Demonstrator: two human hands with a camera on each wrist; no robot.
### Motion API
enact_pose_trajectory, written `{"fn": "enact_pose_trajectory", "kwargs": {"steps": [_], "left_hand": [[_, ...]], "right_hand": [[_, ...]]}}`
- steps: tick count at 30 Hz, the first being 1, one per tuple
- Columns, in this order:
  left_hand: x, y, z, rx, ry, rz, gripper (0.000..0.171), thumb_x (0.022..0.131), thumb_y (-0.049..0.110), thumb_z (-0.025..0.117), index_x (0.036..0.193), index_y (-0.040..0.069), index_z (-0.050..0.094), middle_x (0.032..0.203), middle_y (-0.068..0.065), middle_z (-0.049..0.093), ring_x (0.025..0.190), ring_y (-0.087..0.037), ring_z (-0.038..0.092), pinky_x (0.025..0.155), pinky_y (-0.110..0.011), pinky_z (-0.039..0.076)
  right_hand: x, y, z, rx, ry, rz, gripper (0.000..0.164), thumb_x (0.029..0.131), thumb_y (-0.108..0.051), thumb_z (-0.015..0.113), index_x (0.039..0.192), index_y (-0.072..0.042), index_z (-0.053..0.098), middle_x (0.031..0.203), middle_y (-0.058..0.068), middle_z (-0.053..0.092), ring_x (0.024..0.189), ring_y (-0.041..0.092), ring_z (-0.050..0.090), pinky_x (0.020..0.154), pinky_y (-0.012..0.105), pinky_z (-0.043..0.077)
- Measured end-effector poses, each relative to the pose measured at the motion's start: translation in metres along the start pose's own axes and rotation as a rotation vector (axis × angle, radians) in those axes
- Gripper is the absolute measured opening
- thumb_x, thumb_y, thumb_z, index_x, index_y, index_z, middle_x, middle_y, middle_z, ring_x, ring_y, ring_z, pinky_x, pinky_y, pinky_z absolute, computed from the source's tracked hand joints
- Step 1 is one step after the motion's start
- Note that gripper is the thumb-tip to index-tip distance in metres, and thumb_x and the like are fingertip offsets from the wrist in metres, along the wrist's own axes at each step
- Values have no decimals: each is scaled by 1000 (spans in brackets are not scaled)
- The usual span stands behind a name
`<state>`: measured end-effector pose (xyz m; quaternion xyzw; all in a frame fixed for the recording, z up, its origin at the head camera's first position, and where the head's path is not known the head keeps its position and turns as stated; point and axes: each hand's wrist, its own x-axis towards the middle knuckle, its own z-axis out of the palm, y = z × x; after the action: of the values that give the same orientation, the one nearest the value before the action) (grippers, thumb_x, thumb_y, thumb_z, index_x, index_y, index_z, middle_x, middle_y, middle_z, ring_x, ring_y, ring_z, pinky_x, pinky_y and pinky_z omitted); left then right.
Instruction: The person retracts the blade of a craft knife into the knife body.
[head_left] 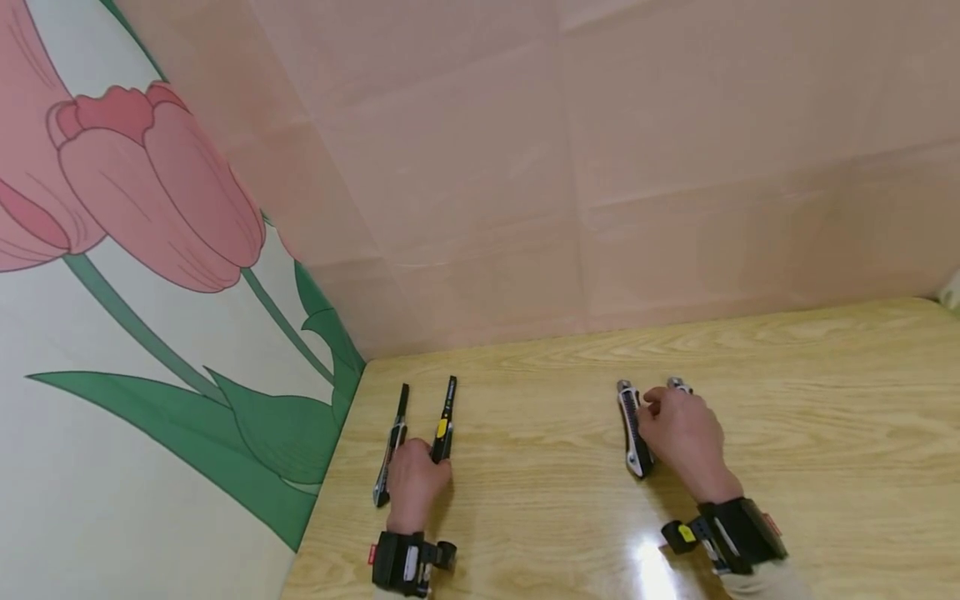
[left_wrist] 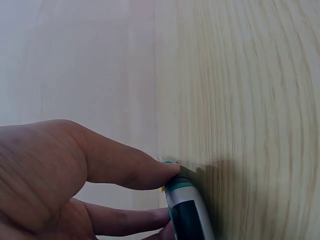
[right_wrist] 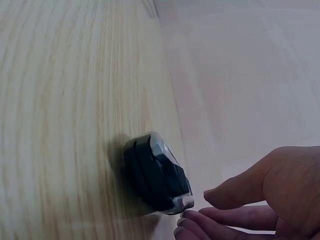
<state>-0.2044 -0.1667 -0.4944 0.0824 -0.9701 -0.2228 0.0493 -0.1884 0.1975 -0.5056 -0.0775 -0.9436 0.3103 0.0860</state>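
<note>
Two slim utility knives lie on the left of the table, narrow black ends pointing away. My left hand [head_left: 414, 479] is between them, over the lower part of the grey-and-black knife [head_left: 397, 435]. Its thumb [left_wrist: 135, 167] and fingers pinch the near end of the yellow-button knife [head_left: 444, 425], seen as a pale and teal end [left_wrist: 192, 210] in the left wrist view. On the right, a thick silver-and-black utility knife [head_left: 633, 429] lies beside my right hand [head_left: 686, 433]. That hand hovers, thumb and fingers apart, mostly covering a second silver-ended knife [head_left: 678, 384].
The wood-grain table [head_left: 532, 433] meets a pink sheet-covered wall [head_left: 570, 208] at its back edge. A tulip-painted wall [head_left: 157, 333] runs along the left edge. Each wrist wears a black camera strap [head_left: 401, 565].
</note>
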Motion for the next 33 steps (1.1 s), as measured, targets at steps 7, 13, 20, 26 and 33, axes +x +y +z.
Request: {"fn": "enact_pose_trajectory", "kwargs": {"steps": [7,13,20,26,33], "left_hand": [[-5,7,4,-55,33,45,21,77,9,80,94,1,71,80,-5,61,69,-20,54,59,-34,46],[-9,16,6,-74,64,121,23,77,11,82,96,1,74,80,-5,62,67,-19,54,57,-34,46],[-14,28,7,-113,61,145,26,79,12,83,99,-1,73,84,-8,64,69,-20,56,59,-36,48],[-21,43,12,-131,50,167,30,80,14,83,103,-1,74,86,-9,64,70,-19,55,62,-35,47],[-27,59,18,-147,21,190,31,81,17,85,104,0,74,87,-7,64,73,-18,55,65,-35,47]], "right_hand": [[-1,-5,-2,29,121,-57,27,91,-10,67,112,7,71,96,25,71,66,26,65,44,30,47],[-2,-16,-2,82,144,-124,22,93,-12,69,108,3,75,90,18,73,66,22,65,48,30,47],[-2,-28,7,105,102,-154,20,94,-12,68,108,0,76,93,15,75,62,15,59,48,29,44],[-4,-41,16,139,46,-189,16,92,-12,70,103,-3,77,88,7,74,70,17,63,58,34,51],[-3,-56,25,169,29,-208,15,92,-8,70,103,-3,77,87,5,74,70,15,61,60,32,51]]}}
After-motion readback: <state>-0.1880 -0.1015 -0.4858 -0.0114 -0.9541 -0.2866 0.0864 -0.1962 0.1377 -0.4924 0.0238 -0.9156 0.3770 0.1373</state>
